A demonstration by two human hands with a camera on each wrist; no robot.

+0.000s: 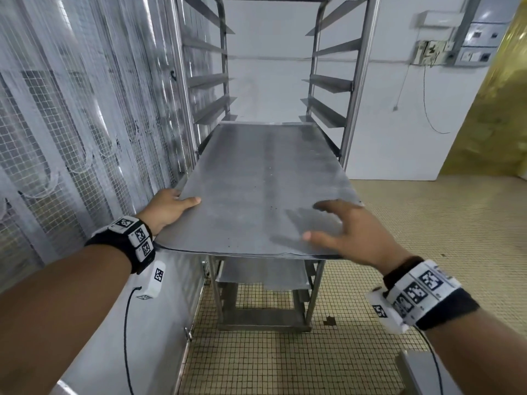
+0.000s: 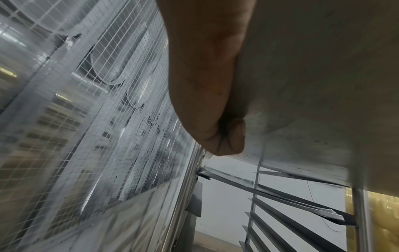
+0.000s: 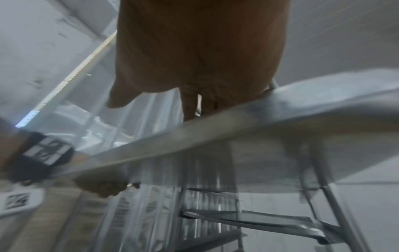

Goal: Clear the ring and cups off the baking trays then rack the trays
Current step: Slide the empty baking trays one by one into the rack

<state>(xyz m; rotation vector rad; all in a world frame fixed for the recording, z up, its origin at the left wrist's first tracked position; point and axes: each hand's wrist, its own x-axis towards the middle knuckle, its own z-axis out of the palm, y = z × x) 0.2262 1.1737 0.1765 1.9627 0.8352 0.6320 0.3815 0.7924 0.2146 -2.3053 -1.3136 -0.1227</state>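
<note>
One tall steel rack [image 1: 356,81], open-fronted, with angled runners down both sides; set beside wire mesh [image 1: 71,124] on the left, on a tiled floor [image 1: 427,223]. One bare baking tray [image 1: 265,172], far end between the runners at mid height, near end jutting toward the viewer; no ring or cups on it. Second tray [image 1: 262,276] lodged on a lower level. Judged thin, stiff sheet metal, light for its span, smooth and probably slippery, near edge slightly wavy; best taken at the two long edges near the front corners and kept level for the runners. Left hand [image 1: 165,206] gripping the left edge, thumb on top, fingers curled beneath. Right hand [image 1: 348,238] unclenched, fingers spread over the near right corner; contact unclear through blur. Wristbands [image 1: 134,233] with black-and-white square codes; no readable writing or brand anywhere.
</note>
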